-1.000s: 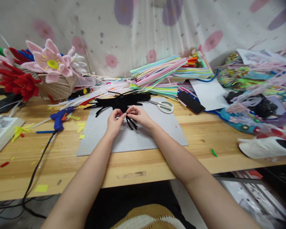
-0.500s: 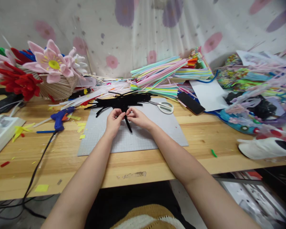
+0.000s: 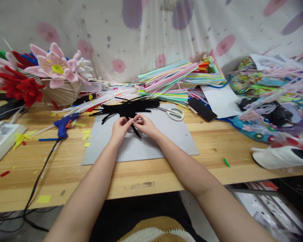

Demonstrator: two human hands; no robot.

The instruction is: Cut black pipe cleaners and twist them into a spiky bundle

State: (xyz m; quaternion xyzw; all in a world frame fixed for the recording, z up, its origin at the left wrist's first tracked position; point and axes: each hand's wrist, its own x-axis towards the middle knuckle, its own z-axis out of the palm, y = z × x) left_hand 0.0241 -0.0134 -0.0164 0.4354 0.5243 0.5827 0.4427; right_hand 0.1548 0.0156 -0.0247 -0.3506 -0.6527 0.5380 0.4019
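Note:
Over the grey cutting mat [image 3: 151,148], my two hands meet fingertip to fingertip. My left hand [image 3: 121,128] is closed in a pinch on a black pipe cleaner [image 3: 136,132], whose free end points down toward me. My right hand [image 3: 145,125] pinches the same pipe cleaner from the other side. Its upper part is hidden by my fingers. Just beyond them lies a pile of black pipe cleaners [image 3: 128,107] across the mat's far edge. White-handled scissors [image 3: 175,114] rest at the right end of that pile.
A blue glue gun [image 3: 63,126] with a black cord lies to the left, near yellow scraps [image 3: 86,136]. Pastel pipe cleaner bundles [image 3: 169,77] fill the back, and a phone [image 3: 202,109] lies right of the scissors. Fuzzy flowers [image 3: 56,67] stand at the far left.
My fingertips have shifted slightly and come closer together. The pipe cleaner's free end has swung a little to the right and up.

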